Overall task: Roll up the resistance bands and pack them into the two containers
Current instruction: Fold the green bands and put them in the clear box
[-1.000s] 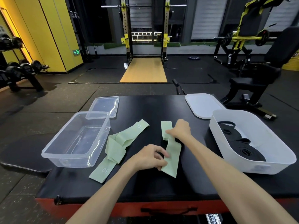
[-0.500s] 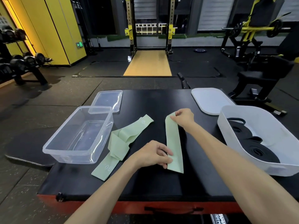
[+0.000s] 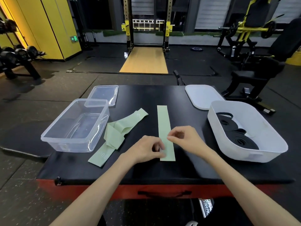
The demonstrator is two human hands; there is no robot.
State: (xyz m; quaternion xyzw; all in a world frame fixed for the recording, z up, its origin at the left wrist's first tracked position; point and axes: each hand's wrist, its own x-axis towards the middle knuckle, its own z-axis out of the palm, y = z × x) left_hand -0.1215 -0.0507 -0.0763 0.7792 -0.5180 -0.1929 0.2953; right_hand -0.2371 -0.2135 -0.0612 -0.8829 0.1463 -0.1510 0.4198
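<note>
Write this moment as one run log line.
flat green band on table | left hand pinches near end | right hand curled above band, grip unclear

Pale green bands [image 3: 164, 128], black rolled bands [image 3: 241, 139], white tub [image 3: 260, 154], clear box [image 3: 65, 141], black pad [image 3: 162, 98] with red edge.

Gym. Dark rubber floor [image 3: 48, 88], speckled close to camera. Squat rack [image 3: 146, 30] dead ahead: black uprights, yellow brackets, wooden lifting platform [image 3: 144, 60] at its base. Left: yellow wall panels [image 3: 48, 25] with a green exit sign [image 3: 73, 38] low down, and a dumbbell rack [image 3: 17, 57] at the far edge. Right: yellow-and-black plate-loaded machine [image 3: 244, 26], black padded seat [image 3: 260, 69] in front of it. Weight plate [image 3: 196, 49] lying flat on the floor. Back wall has grey roller shutters [image 3: 206, 12]. Desk [image 3: 162, 95]: black padded top, red side, black strap handle [image 3: 164, 193]. Black mat [image 3: 24, 144] beside it, left. Light dim, with a warm glow far left.
</note>
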